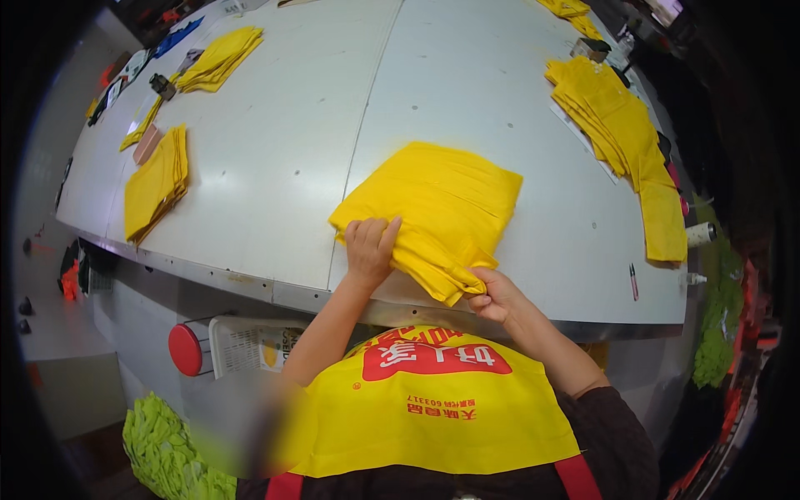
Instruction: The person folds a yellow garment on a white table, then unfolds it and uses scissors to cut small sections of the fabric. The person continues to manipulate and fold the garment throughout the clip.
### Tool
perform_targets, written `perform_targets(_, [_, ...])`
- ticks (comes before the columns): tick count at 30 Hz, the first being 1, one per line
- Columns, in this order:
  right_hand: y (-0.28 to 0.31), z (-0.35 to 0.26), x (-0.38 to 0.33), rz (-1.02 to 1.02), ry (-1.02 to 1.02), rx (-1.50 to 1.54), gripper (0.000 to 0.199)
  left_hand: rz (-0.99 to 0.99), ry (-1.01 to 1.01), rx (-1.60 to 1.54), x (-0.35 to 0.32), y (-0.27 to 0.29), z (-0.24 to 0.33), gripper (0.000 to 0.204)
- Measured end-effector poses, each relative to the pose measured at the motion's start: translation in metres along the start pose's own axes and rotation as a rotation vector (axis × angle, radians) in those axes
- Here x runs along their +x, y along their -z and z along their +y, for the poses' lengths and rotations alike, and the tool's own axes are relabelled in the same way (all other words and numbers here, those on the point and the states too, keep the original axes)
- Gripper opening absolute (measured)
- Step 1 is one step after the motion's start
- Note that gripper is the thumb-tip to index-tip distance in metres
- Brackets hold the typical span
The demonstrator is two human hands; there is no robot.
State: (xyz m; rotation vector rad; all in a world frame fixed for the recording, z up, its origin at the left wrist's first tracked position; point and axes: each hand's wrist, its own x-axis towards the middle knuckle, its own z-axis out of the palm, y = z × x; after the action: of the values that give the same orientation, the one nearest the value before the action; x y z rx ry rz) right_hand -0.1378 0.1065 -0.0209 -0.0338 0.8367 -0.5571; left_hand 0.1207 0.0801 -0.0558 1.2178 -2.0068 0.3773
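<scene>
Head view: I look down on a yellow cloth bundle (446, 187) lying on the pale table (275, 167), ahead of my hands and near the table's front edge.
Left hand: my left hand (369, 252) grips the near left side of the cloth, knuckles up; I cannot tell how much fabric is caught beneath.
Right hand: my right hand (495, 295) pinches the bunched near corner between thumb and fingers.
Cloth's lie: the bulk spreads away from me, beyond both hands; it looks slightly longer left to right, with the far right side angled away, though the gathers make its long axis hard to judge.
Nearer hand: my right is closer to my body and the table edge; my left sits farther forward. Both touch the cloth.
Side stacks: folded yellow cloth lies well apart at left (158, 183) and right (604, 117).
Pen: a slim pen (634, 283) lies to the right.
</scene>
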Motion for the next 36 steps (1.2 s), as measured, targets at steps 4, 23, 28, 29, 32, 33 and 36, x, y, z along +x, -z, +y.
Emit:
perform_targets(4, [0.013, -0.036, -0.019, 0.061, -0.102, -1.057, 0.034, -0.278, -0.189, -0.057, 0.016, 0.003, -0.003, 0.032])
perform_targets(23, [-0.13, -0.112, 0.053, 0.345, 0.652, -2.024, 0.043, -0.917, -0.129, -0.252, -0.002, 0.001, 0.053, 0.009])
perform_targets(28, [-0.067, -0.155, 0.101, 0.223, -0.246, -1.784, 0.073, -1.018, -0.219, -0.313, 0.018, 0.028, 0.048, 0.014])
perform_targets(29, [-0.077, -0.151, 0.096, 0.188, -0.307, -1.586, 0.071, -1.046, -0.228, -0.313, 0.021, 0.032, 0.047, 0.013])
perform_targets(32, [-0.085, -0.132, 0.087, 0.003, -0.4, -1.317, 0.064, -1.122, -0.216, -0.355, 0.025, 0.038, 0.046, 0.017])
perform_targets(33, [-0.086, -0.125, 0.086, -0.072, -0.416, -1.279, 0.062, -1.18, -0.194, -0.362, 0.025, 0.039, 0.044, 0.019])
perform_targets(36, [-0.115, -0.1, 0.071, -0.207, -0.29, -1.566, 0.064, -1.262, -0.066, -0.455, 0.024, 0.041, 0.035, 0.026])
